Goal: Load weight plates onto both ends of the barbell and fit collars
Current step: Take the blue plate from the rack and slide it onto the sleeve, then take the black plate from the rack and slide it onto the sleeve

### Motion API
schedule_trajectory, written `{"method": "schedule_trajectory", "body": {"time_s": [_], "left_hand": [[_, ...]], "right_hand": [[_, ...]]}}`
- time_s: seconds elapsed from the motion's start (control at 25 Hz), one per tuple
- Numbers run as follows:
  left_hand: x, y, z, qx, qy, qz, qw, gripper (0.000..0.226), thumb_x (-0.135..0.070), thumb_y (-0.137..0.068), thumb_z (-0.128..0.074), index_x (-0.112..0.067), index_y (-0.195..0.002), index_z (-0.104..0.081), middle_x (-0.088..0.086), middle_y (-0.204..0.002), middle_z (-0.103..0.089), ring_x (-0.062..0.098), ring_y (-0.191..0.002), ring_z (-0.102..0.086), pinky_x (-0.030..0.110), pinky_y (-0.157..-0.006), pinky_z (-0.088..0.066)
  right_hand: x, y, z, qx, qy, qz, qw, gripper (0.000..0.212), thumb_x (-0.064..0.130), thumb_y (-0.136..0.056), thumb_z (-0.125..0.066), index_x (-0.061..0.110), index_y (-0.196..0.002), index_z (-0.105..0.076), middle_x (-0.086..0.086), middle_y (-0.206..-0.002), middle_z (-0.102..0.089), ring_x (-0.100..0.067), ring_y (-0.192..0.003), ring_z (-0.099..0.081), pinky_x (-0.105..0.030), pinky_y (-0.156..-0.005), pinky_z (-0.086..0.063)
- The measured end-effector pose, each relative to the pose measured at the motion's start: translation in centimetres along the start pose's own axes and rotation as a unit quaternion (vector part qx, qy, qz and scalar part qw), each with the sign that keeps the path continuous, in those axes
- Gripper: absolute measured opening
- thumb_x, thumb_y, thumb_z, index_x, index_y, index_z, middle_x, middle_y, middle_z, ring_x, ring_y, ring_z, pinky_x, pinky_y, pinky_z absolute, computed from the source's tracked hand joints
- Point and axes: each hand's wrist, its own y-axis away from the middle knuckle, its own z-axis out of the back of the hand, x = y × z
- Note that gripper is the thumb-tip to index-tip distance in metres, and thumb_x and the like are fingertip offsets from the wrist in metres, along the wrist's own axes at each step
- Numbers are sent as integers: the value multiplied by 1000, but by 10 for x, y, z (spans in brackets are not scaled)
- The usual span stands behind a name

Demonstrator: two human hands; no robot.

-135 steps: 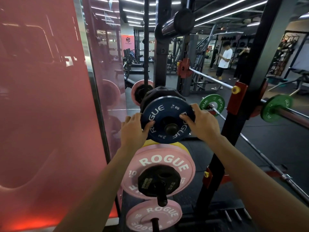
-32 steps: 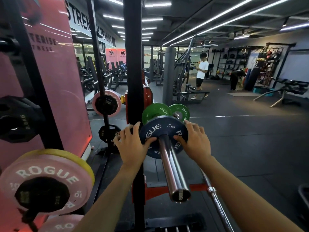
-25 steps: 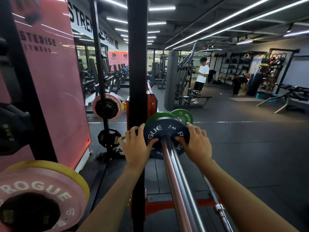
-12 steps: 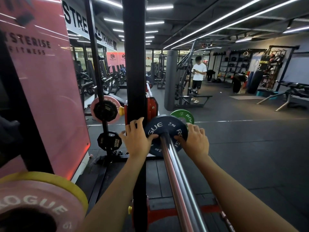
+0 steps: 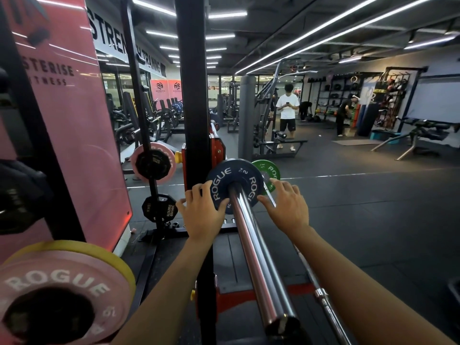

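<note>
1. We face the black steel rack upright [image 5: 193, 95]; the barbell sleeve [image 5: 254, 257], a smooth chromed cylinder, runs from just below our view straight away from us.
2. The blue plate [image 5: 234, 181], a matte rubber disc with raised white lettering, sits threaded far down the sleeve; a green plate [image 5: 270, 171] shows behind it.
3. Our left hand [image 5: 202, 212] and right hand [image 5: 286, 207] flank the blue plate about equally, fingers spread and pressed to its face and rim, clasping nothing. Seating it further means pushing along the sleeve's axis, we judge.
</note>
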Motion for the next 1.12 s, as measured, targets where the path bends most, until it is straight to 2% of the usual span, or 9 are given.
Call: {"method": "schedule_trajectory", "body": {"time_s": [0.36,0.64,0.76,0.92,1.12], "left_hand": [[-33,98,78,35,-11,-5,999,55,-57,-92,-48,-23,-136,-51,2,-128,-53,23,-121,-44,49,-99,-30],[-49,180,161,34,-49,-17,998,55,-56,-93,-46,-22,-137,-53,2,-129,-55,24,-119,-47,50,-97,-38],[-56,198,191,38,-48,-20,998,56,-56,-94,-47,-22,-138,-52,1,-131,-54,23,-121,-46,49,-98,-37],[-60,210,221,2,-59,-39,997,55,-57,-93,-45,-22,-134,-54,0,-128,-57,23,-118,-50,48,-95,-38],[-40,227,256,-1,-90,-39,995,56,-60,-93,-37,-24,-132,-55,-1,-126,-57,24,-114,-52,44,-92,-36]], "right_hand": [[-6,110,73,14,-8,-4,1000,58,54,-95,-44,19,-141,-43,-6,-139,-51,-28,-123,-45,-44,-91,-46],[8,200,138,13,-21,30,999,56,50,-96,-47,16,-140,-44,-9,-136,-53,-31,-121,-47,-49,-90,-49],[21,222,162,18,-28,35,999,57,50,-96,-46,16,-142,-42,-8,-138,-52,-30,-125,-45,-48,-92,-48],[34,242,185,4,-38,49,998,57,51,-97,-44,16,-142,-43,-8,-137,-52,-29,-125,-46,-47,-94,-48],[63,261,187,-2,-57,73,996,52,49,-97,-46,16,-137,-46,-8,-133,-56,-30,-120,-49,-44,-88,-48]]}}
